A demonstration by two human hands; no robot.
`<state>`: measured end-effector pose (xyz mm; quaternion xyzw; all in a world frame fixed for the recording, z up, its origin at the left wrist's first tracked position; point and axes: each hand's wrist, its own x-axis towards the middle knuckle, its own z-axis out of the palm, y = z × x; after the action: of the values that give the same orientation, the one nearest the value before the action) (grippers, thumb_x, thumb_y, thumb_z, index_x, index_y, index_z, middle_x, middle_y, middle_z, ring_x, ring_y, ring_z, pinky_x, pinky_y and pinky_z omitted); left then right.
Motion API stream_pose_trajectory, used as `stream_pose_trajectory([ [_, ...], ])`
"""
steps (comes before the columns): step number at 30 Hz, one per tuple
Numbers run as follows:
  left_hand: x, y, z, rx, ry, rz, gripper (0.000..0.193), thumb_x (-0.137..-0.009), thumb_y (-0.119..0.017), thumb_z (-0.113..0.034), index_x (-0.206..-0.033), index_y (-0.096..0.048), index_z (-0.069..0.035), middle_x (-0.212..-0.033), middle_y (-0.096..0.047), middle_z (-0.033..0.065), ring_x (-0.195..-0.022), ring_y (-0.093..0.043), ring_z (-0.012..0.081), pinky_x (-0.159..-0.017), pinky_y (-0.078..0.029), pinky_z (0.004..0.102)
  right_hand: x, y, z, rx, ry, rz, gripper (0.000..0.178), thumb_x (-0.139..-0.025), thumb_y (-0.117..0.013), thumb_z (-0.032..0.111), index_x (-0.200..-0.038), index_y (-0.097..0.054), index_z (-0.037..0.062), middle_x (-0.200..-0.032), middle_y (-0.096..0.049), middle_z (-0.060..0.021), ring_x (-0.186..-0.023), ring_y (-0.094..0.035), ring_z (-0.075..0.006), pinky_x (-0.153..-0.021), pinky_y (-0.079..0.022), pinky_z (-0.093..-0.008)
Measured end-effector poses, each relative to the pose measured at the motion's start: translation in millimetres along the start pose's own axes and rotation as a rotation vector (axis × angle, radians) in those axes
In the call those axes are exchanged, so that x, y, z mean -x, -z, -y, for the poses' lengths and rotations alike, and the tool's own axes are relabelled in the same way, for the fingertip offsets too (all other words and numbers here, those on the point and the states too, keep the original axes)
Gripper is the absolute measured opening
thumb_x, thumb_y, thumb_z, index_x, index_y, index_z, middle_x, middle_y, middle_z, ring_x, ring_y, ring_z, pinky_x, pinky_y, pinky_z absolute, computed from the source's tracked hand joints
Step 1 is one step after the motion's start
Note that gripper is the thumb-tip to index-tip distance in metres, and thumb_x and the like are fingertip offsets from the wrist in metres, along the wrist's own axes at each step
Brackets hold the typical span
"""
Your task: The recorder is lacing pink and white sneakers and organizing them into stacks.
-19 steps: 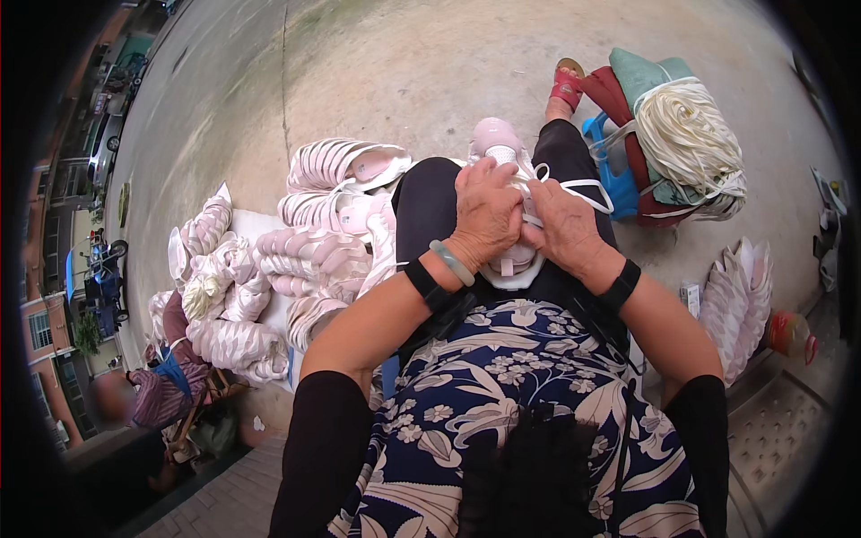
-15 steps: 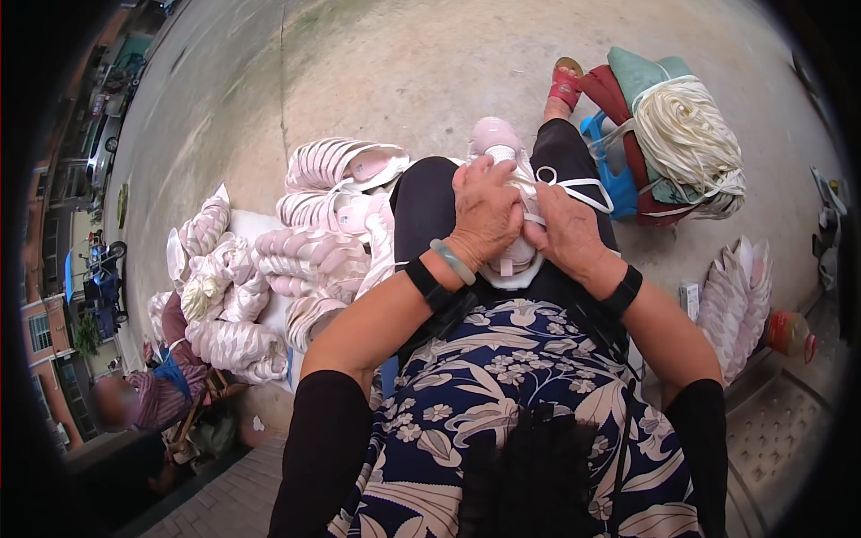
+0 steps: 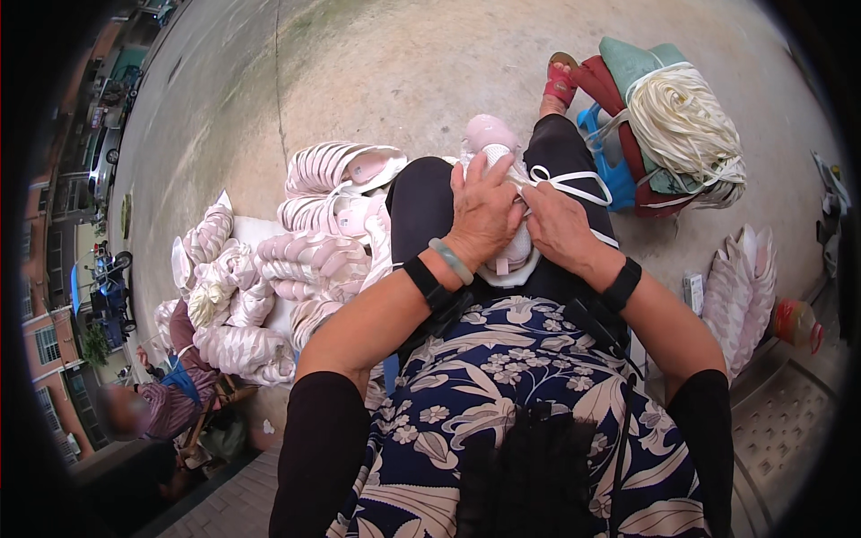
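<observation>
A pink and white shoe upper (image 3: 491, 133) lies on my lap between my thighs, toe pointing away from me. My left hand (image 3: 485, 211) grips its left side, fingers bent over the lacing area. On the other side, my right hand (image 3: 565, 226) pinches a white shoelace (image 3: 578, 186) close to the eyelets, and its fingertips nearly meet my left thumb. The lace's loose part trails over my right thigh. The heel with its pink pull tab (image 3: 503, 266) faces me. My fingers hide the eyelets.
Stacked pink and white shoe uppers (image 3: 309, 260) fill the left side. At the right, a hank of cream laces (image 3: 686, 121) rests on folded cloth over a blue stool (image 3: 610, 166). More uppers (image 3: 737, 296) stand near a plastic bottle (image 3: 794, 321). Another person (image 3: 175, 403) sits far left.
My right hand has moved slightly up and left toward the eyelets, fingertips drawing together on the lace. My left hand stays on the shoe upper, its fingers slightly more spread.
</observation>
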<state>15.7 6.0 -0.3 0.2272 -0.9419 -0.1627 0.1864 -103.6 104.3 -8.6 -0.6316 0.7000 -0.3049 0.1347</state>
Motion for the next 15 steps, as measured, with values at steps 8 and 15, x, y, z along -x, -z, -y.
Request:
stream_pose_trajectory([
  [8, -12.1, 4.5, -5.4, -0.103, -0.184, 0.01, 0.01, -0.068, -0.063, -0.015, -0.076, -0.064, -0.009, -0.126, -0.05, 0.006, -0.119, -0.038, 0.0345, -0.098, -0.02, 0.0558, 1.5, -2.4, -3.7, -0.107, -0.107, -0.018, 0.027, -0.073, -0.05, 0.005, -0.099, -0.048, 0.0002, -0.083, -0.054, -0.018, -0.081, -0.056, -0.0351, -0.071, -0.045, -0.0423],
  [15, 14.0, 42.4, -5.0, -0.075, -0.223, 0.008, 0.004, -0.068, -0.057, -0.007, -0.069, -0.056, -0.004, -0.122, -0.051, 0.0098, -0.118, -0.041, 0.0351, -0.099, -0.021, 0.0546, 9.4, 4.6, -11.2, -0.188, -0.224, 0.015, 0.052, -0.073, -0.06, 0.017, -0.117, -0.039, -0.0015, -0.092, -0.057, -0.0196, -0.089, -0.058, -0.0348, -0.076, -0.046, -0.0416],
])
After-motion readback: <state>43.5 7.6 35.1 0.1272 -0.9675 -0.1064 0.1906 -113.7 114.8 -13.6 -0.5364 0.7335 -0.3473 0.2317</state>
